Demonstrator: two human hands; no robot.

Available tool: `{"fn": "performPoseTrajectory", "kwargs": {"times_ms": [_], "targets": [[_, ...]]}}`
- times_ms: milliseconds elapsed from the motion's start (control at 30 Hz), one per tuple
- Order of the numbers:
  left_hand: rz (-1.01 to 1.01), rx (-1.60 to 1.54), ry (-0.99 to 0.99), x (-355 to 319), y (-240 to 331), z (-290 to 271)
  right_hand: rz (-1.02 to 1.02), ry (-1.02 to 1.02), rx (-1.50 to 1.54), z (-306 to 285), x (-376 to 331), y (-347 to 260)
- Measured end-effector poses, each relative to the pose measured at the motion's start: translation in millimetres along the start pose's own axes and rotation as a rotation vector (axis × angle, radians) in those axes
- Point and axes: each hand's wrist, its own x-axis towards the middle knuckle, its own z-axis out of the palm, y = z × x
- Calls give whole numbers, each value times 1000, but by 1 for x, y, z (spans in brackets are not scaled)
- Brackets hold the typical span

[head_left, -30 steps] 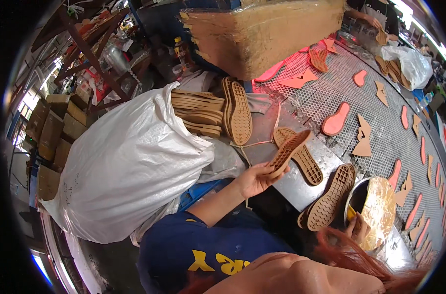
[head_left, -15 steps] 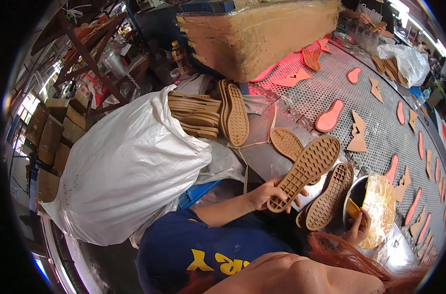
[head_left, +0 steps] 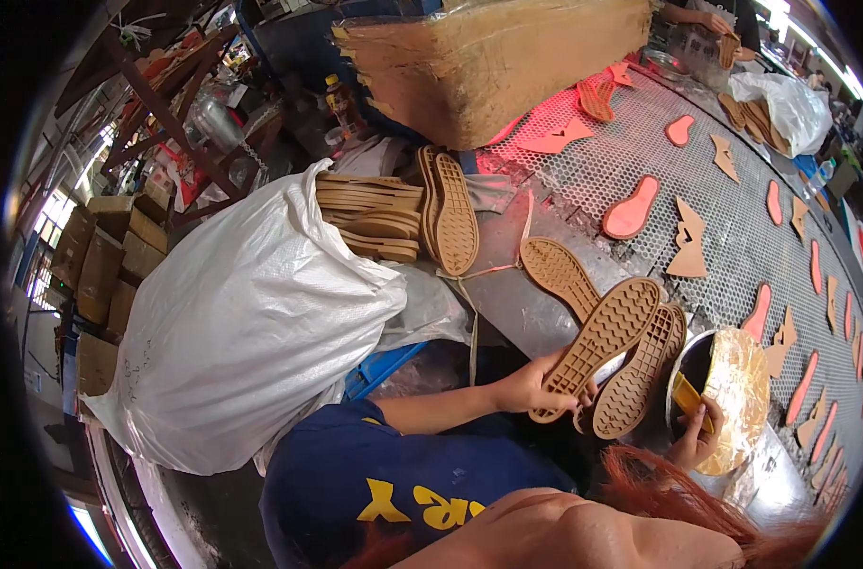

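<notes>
My left hand (head_left: 534, 384) grips the heel end of a brown shoe sole (head_left: 604, 332), its treaded face up. That sole is held over two others: a pale brown sole (head_left: 555, 268) lying behind it, and a treaded sole (head_left: 640, 375) beside it on the right, which it partly covers. My right hand (head_left: 699, 438) is closed on a flat yellow handle (head_left: 684, 394) at the opening of a round pot (head_left: 740, 379), which has a shiny yellowish cover over its right part. The tool's working end is hidden inside the pot.
A white woven sack (head_left: 242, 332) on the left spills stacked soles (head_left: 370, 213). A mesh conveyor (head_left: 593, 161) carries pink insole shapes (head_left: 633, 207) and tan cut pieces (head_left: 688, 242). A large worn cardboard box (head_left: 488, 71) stands behind. Another person's hand (head_left: 714, 23) shows at the far right.
My left hand has moved slightly right with the sole, which now overlaps the sole beside it more. My right hand stays at the pot with the yellow handle.
</notes>
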Motion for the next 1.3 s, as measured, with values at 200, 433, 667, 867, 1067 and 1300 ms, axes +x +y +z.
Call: {"fn": "performPoseTrajectory", "kwargs": {"times_ms": [200, 433, 667, 867, 1067, 1300], "targets": [[-248, -363, -229, -7, -27, 19, 10, -15, 1, -3, 1, 0], [-415, -248, -484, -7, -42, 33, -40, -45, 68, -15, -1, 12], [-342, -224, -471, 3, -50, 41, -14, -50, 70, -21, -3, 8], [-266, -180, -385, 5, -45, 40, -10, -62, 3, -24, -4, -4], [-165, 56, -257, 18, -11, 30, -24, -54, -55, -29, -4, -1], [82, -169, 66, 41, 11, 7, 9, -70, -47, -33, -3, 1]]}}
